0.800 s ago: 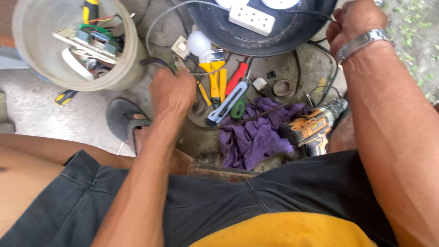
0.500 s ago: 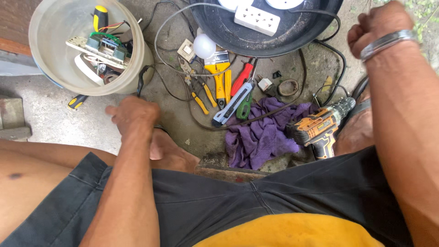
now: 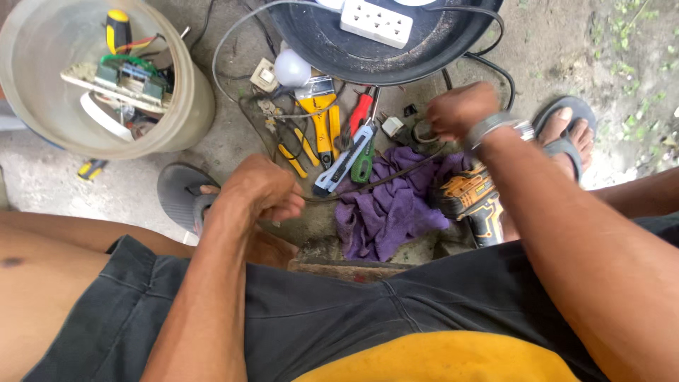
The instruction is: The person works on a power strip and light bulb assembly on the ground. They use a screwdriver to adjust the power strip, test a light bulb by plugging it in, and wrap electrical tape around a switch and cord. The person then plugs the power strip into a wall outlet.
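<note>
I am seated over a heap of tools on the concrete ground. My left hand (image 3: 260,189) is closed in a fist on one end of a thin dark cable (image 3: 382,181). The cable stretches taut up and to the right, across a purple cloth (image 3: 385,216), to my right hand (image 3: 458,110). My right hand, with a metal wristband, is closed on the cable's other end just above an orange-and-black cordless drill (image 3: 472,204). Between the hands lie a utility knife (image 3: 345,160), yellow pliers (image 3: 322,122) and a red-handled tool (image 3: 361,112).
A pale bucket (image 3: 185,120) at top left holds circuit boards and a screwdriver. A black round pan (image 3: 339,44) carries a white power strip (image 3: 376,22), with a white bulb (image 3: 292,68) beside it. My sandalled feet (image 3: 566,134) flank the tools.
My left hand pulled back from the tools toward my lap and closed on the cable. My right hand came down from the top right to the tools, and the cable now runs taut between both hands.
</note>
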